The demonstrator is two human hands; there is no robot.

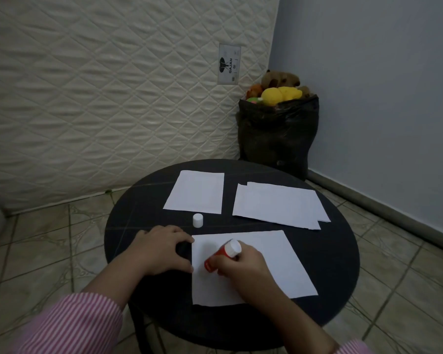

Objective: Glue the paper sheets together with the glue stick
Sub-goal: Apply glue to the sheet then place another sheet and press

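A person's right hand (241, 267) grips a red glue stick (221, 255), tilted over a paper sheet (274, 261) near the round table's (343, 251) front edge.

The left hand (161, 249) pins the sheet's left edge, apparently between fingers and thumb; the white cap (197, 220) stands behind it, and more sheets (276, 204) lie toward the far edge.

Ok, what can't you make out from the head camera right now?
- Glue stick tip: head view, hidden under the stick and right hand; contact with the near sheet unclear.
- Glue already spread: invisible on white paper.
- Right stack: sheet count too fine.
- Left hand fingertips: curled at the sheet's edge, contact unclear.
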